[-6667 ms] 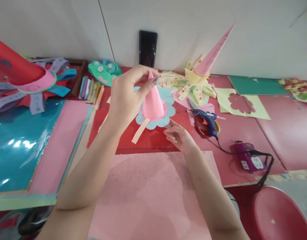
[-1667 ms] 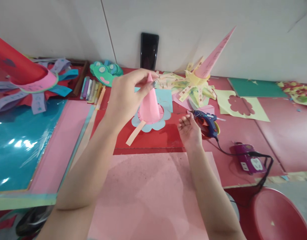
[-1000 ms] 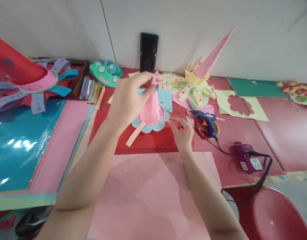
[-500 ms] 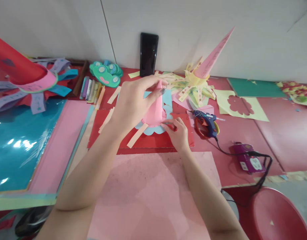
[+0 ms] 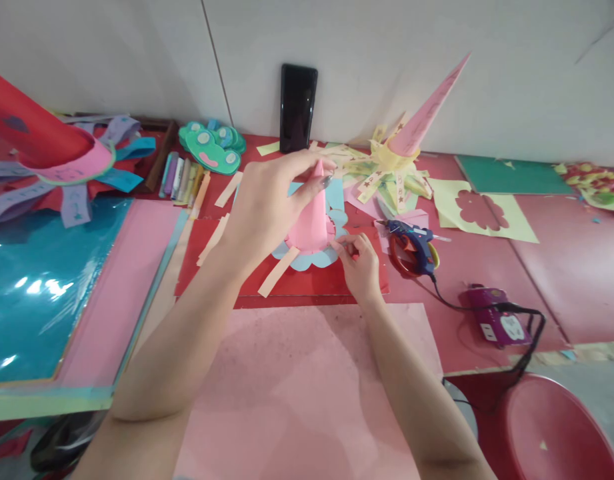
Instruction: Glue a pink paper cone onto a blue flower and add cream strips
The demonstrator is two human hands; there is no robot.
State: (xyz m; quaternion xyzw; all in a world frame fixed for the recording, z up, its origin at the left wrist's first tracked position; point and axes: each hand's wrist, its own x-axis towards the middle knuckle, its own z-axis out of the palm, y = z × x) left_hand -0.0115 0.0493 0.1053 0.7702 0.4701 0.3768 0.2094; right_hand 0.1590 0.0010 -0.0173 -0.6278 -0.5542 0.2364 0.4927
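A pink paper cone (image 5: 313,223) stands upright with its snipped base rim on a light blue scalloped paper (image 5: 307,261). Its tip is pinched between the thumb and fingers of my left hand (image 5: 269,197). Low on the cone's right side, my right hand (image 5: 359,263) has thumb and forefinger closed at the base rim; exactly what edge lies between them is partly hidden. A peach paper strip (image 5: 277,275) sticks out from the base toward me. Under the blue paper lies a red sheet (image 5: 237,283).
A glue gun (image 5: 414,243) lies to the right, its cord near a purple power box (image 5: 497,317). Behind stand a phone (image 5: 297,107) and a finished pink cone with yellow strips (image 5: 424,120). Markers (image 5: 179,179) and a red cone (image 5: 41,130) are at the left.
The cone's base, the blue paper and the peach strip have shifted slightly right. My right hand has moved a little right with them; my left hand keeps its pinch on the tip.
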